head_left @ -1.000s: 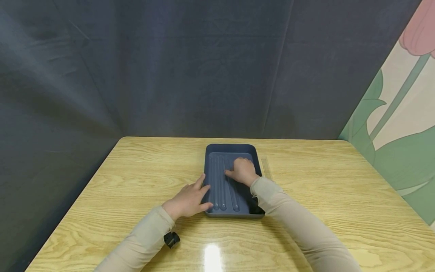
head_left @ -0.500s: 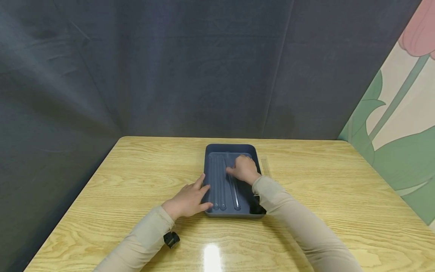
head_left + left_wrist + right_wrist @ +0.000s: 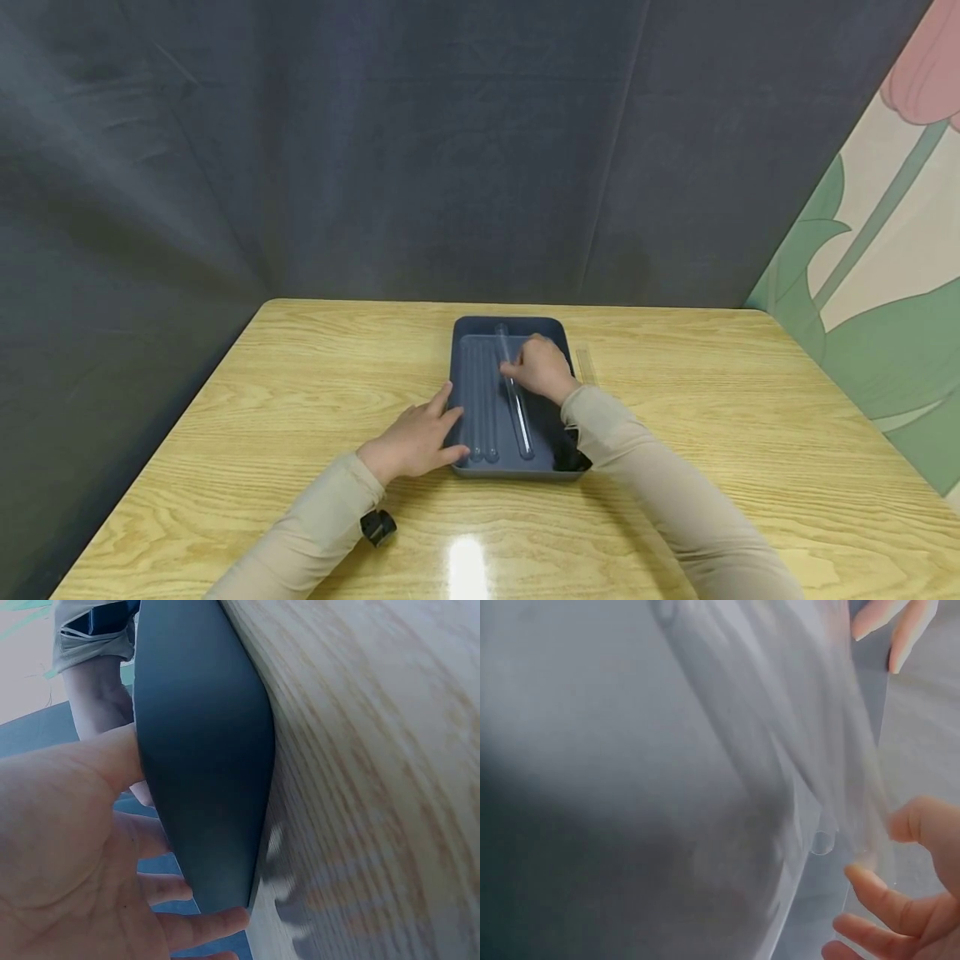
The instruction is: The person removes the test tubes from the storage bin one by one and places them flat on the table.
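Note:
A dark blue rectangular tray (image 3: 546, 437) lies on the table in the head view, with several clear glass test tubes (image 3: 491, 425) side by side along its left half. My right hand (image 3: 542, 367) pinches another clear test tube (image 3: 521, 417) between thumb and fingers. That tube slants over the tray floor, its far end up near the back wall and its rounded end toward me. In the right wrist view it looks blurred, with the fingertips (image 3: 866, 877) on it. My left hand (image 3: 416, 437) has its fingers spread against the tray's left side.
To the right of the tray lies a clear narrow strip (image 3: 586, 365), partly behind the right wrist. A wood-grain table (image 3: 300, 375) surrounds the tray. Dark cloth (image 3: 450, 167) hangs behind it.
The right hand has shifted slightly right and away from me. The pinched test tube has come up from the tray floor, and its far end now shows near the back wall. The left hand stays put.

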Demonstrator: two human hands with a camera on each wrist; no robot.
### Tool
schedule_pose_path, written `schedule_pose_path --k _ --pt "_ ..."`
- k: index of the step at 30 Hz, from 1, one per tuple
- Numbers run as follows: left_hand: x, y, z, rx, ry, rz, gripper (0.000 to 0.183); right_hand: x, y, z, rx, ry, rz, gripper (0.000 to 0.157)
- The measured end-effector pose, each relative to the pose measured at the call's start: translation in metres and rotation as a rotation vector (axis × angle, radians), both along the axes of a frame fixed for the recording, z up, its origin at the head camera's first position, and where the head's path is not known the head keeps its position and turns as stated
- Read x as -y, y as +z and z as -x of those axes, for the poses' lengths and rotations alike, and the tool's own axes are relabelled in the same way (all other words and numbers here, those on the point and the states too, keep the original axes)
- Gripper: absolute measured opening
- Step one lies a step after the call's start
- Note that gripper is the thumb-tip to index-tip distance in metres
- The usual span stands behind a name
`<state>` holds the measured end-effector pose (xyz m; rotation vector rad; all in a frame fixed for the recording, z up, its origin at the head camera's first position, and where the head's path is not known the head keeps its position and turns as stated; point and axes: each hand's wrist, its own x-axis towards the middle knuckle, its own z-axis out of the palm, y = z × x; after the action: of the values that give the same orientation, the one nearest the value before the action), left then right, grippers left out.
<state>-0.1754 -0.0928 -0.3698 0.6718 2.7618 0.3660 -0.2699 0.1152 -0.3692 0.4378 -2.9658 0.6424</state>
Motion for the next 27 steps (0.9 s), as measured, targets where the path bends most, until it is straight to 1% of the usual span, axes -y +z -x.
schedule_pose_path --k 4,10,17,21,27 --pt "0.000 0.001 0.000 -0.001 -0.003 0.001 0.063 -0.002 0.003 0.000 -0.014 0.004 0.051 0.036" --pt "-0.001 0.003 0.000 -0.004 -0.002 0.003 0.063 -0.003 0.004 0.001 -0.035 -0.005 0.086 0.032" --pt "0.000 0.000 0.001 -0.007 -0.007 0.002 0.063 -0.005 0.006 0.002 -0.020 -0.002 0.132 0.032" --pt "0.001 -0.001 0.002 -0.006 -0.007 0.001 0.063 -0.006 0.008 0.001 -0.023 -0.002 0.136 0.031" --pt "0.001 -0.002 0.002 -0.003 -0.005 0.000 0.064 -0.006 0.012 0.000 -0.027 0.009 0.145 0.034"
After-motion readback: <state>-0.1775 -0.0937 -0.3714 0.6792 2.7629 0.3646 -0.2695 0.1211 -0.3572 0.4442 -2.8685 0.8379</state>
